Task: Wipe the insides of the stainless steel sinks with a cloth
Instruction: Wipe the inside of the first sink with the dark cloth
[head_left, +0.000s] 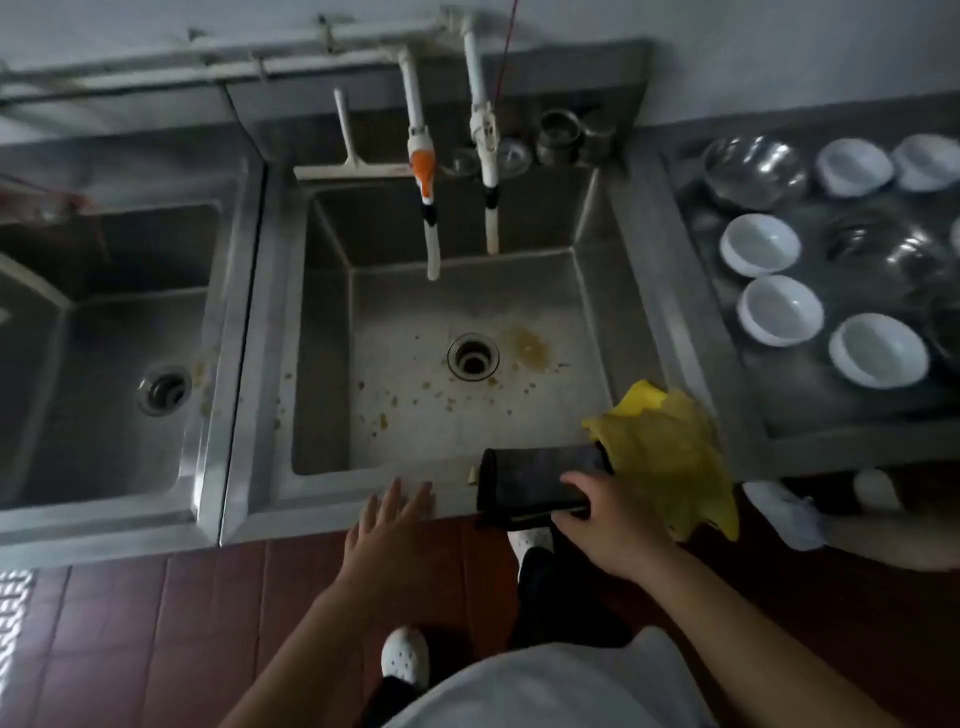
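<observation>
- I see two steel sinks side by side: the middle sink (592, 312), directly ahead, and the left sink (218, 291) beyond a dividing rim.
- Middle sink floor carries food specks and a brown stain (530, 347) just right of the drain (472, 356). Judged: wiping not yet begun.
- The cloth (670, 452), yellow and crumpled, lies on the front right corner of the middle sink's rim, part hanging over the front edge.
- My right hand (608, 519) has its fingers curled round a dark phone (540, 480), which rests on the front rim; the phone's far end touches or overlaps the cloth.
- My left hand (387, 525) has its fingers straight and spread, tips on the front rim, holding nothing.
- Key relation: the cloth lies to the right of both hands, just beyond the right one; the left is well apart from it. The cloth's long axis runs roughly front to back.
- Judgement: the right hand is nearer but occupied; it must release the phone first, or the left must cross over.
- White bowls (779, 310) and steel bowls stand on the desk to the right.
</observation>
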